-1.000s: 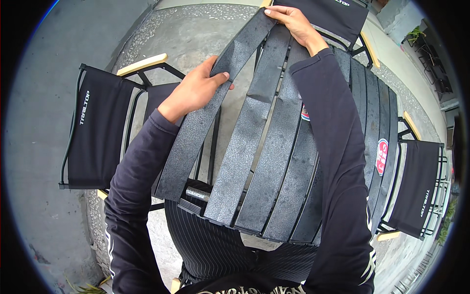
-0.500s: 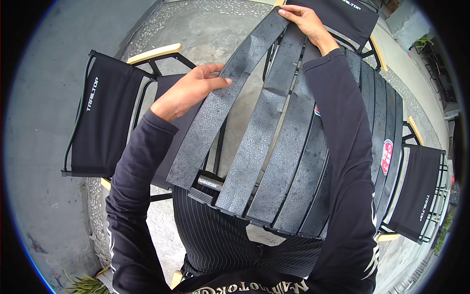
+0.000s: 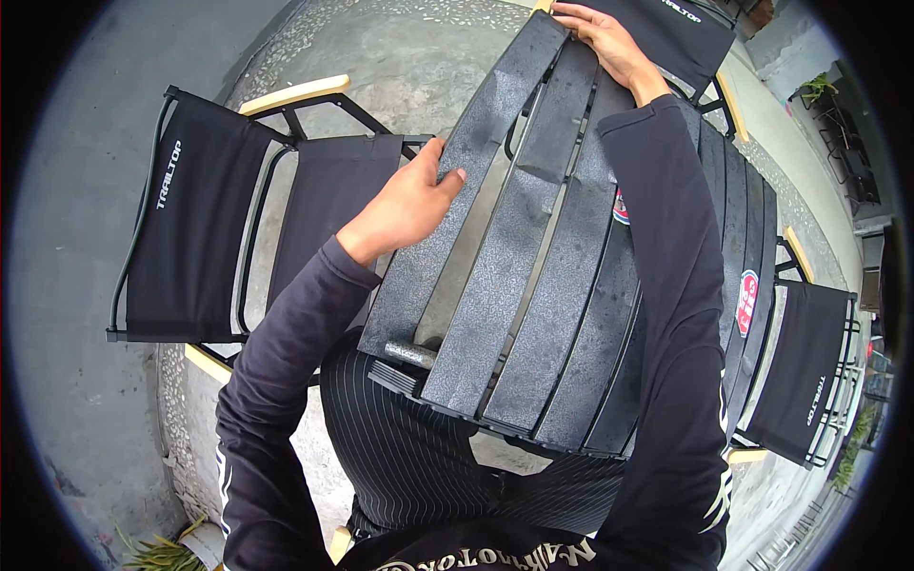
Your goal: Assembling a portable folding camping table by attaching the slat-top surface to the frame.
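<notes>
A person in a dark long-sleeved top stands over a black slatted table top [image 3: 533, 285], a roll-up panel of long textured slats that lies across the middle of the view, running from the person's waist up toward the far edge. The left hand [image 3: 409, 205] rests on the outermost slat at the panel's left side, its fingers [image 3: 440, 176] together and curled over the slat's edge, thumb lying on the upper face. The right hand [image 3: 605, 38] reaches to the far end of the panel, fingers spread flat and pressed on the slat ends there rather than closed around them. The leftmost slat is tilted away from its neighbours, leaving a gap through which a grey inner strip shows. At the near end, a short black crossbar [image 3: 409, 354] sits under the slat ends. More slats of the same bench fan off to the right beneath the right sleeve, carrying two round red-and-white stickers [image 3: 748, 295]. A black fabric folding chair [image 3: 205, 228] with pale wooden armrests stands to the left on a pebbled concrete floor [image 3: 400, 48]; a second such chair [image 3: 809, 371] stands at the right, and a third [image 3: 681, 29] beyond the far end.
</notes>
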The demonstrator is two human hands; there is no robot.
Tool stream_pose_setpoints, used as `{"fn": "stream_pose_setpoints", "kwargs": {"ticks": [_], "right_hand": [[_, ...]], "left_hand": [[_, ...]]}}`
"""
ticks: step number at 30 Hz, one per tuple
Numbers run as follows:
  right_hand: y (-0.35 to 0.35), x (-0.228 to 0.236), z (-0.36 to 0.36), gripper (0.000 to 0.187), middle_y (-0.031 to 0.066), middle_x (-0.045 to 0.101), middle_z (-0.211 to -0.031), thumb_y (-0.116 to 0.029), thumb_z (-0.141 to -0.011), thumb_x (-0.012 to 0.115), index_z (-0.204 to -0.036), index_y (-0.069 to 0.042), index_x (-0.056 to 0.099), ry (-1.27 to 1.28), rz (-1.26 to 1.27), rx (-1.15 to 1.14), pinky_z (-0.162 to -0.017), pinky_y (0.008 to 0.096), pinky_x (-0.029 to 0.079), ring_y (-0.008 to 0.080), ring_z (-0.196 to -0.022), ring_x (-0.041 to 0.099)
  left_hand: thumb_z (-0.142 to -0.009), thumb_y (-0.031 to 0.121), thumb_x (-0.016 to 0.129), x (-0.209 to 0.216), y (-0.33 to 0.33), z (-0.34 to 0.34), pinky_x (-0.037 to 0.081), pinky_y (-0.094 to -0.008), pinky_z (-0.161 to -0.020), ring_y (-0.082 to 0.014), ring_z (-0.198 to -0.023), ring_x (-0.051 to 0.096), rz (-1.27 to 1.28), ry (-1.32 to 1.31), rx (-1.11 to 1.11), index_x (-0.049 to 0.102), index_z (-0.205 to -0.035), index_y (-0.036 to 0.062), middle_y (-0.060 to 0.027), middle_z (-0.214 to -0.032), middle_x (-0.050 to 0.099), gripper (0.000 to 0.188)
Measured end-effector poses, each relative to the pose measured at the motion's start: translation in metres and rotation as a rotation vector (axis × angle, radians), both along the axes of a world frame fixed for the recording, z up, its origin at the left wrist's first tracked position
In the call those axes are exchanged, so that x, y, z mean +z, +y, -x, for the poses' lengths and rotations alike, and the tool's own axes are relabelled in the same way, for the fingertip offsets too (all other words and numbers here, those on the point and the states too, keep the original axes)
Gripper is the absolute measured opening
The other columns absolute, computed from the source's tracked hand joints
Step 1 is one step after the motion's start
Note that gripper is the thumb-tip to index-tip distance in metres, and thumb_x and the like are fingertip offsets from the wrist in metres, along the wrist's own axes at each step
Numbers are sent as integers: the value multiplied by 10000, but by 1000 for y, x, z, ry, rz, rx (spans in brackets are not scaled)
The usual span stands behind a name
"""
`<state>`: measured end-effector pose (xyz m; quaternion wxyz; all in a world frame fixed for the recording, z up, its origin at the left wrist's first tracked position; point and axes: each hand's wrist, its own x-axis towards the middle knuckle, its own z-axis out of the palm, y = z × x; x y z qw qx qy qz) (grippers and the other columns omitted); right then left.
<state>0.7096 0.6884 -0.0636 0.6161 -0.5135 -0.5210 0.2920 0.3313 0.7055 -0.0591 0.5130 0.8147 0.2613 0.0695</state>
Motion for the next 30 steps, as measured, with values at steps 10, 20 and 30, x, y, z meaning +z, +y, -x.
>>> {"fn": "stream_pose_setpoints", "kwargs": {"ticks": [10,20,30], "right_hand": [[-2,1,-14,328,158,713,-969,-304,-937,564,-1046,-25,698,-758,172,-400,-827,355,481,216,-870,647],[-10,9,-14,360,100,706,-1077,-335,-932,608,-1105,-33,700,-447,317,-172,-923,326,440,194,-1005,615],[12,-19,-41,283,98,721,-990,-164,-897,531,-1041,-4,715,-256,190,-93,-838,302,473,178,-912,640]], "left_hand": [[-975,214,545,17,9,0,424,-291,-957,-155,-1088,565,23,67,13,343,-1426,-17,-134,-1218,599,545],[-942,176,551,52,-2,1,462,-431,-774,-413,-905,621,-642,207,24,386,-1353,-9,-285,-962,618,480],[-914,214,584,51,7,-3,465,-429,-753,-427,-860,621,-651,236,40,417,-1321,-7,-299,-932,617,492]]}}
